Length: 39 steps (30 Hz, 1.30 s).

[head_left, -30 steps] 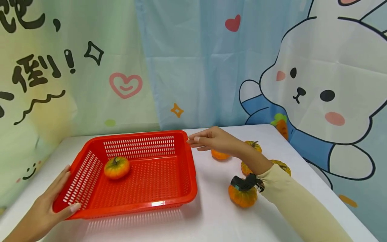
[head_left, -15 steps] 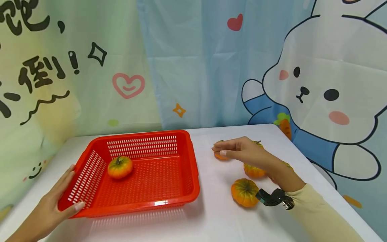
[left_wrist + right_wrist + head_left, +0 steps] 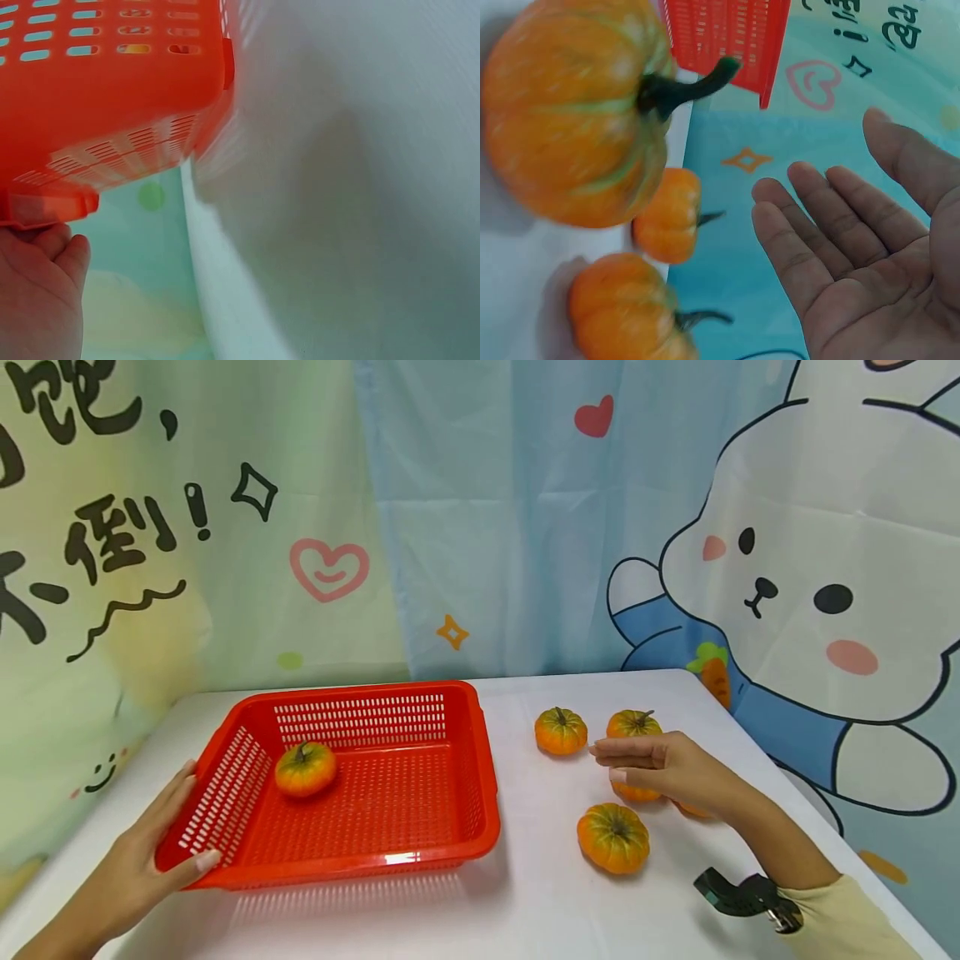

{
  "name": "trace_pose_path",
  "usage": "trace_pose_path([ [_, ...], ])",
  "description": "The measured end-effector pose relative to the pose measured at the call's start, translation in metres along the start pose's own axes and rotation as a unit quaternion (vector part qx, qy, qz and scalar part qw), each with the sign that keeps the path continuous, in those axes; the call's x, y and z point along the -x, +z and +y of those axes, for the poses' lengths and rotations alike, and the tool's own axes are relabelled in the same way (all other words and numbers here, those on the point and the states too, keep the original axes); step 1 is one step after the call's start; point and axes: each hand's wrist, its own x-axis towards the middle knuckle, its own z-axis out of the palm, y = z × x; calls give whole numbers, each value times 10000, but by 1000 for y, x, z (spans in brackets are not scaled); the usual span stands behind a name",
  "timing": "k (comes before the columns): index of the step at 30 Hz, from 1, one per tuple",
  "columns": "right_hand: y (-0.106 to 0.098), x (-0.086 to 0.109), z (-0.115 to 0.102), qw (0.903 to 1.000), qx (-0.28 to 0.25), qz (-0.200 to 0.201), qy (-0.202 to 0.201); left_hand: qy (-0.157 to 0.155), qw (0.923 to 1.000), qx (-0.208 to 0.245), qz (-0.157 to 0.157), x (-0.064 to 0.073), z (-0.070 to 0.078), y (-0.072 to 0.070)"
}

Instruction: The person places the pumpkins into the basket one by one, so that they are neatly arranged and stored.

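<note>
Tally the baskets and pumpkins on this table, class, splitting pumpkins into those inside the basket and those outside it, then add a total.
Red basket: 1
Pumpkin inside it: 1
Pumpkins outside it, some partly hidden: 5
Total: 7

Background: printed cloth (image 3: pixel 480 460) behind white tabletop (image 3: pixel 525 910).
Runs from pale green at left to blue at right. Carries black lettering (image 3: pixel 120 560), black four-pointed star outline (image 3: pixel 255 492), pink smiling heart (image 3: pixel 330 577), small orange star (image 3: pixel 452 632), solid red heart (image 3: pixel 595 417) higher up; at far right, large white rabbit (image 3: pixel 810 543) in blue, with carrot (image 3: pixel 715 679) on front.
</note>
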Motion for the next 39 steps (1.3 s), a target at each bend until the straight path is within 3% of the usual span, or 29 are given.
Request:
trace_pose_path([
  [9,-4,18,20,9991,70,225,364,68,10000,50,45,0,1,0],
  [17,0,25,40,9997,-17,56,230,16,10000,58,15,-1,1,1],
  [24,5,25,46,9997,-124,-86,204,-99,9999,24,72,0,0,1],
  [32,14,22,50,9988,-156,-72,469,-25,9999,69,139,-1,2,4],
  [39,17,19,54,9985,-147,-346,394,-12,9998,80,190,1,1,4],
])
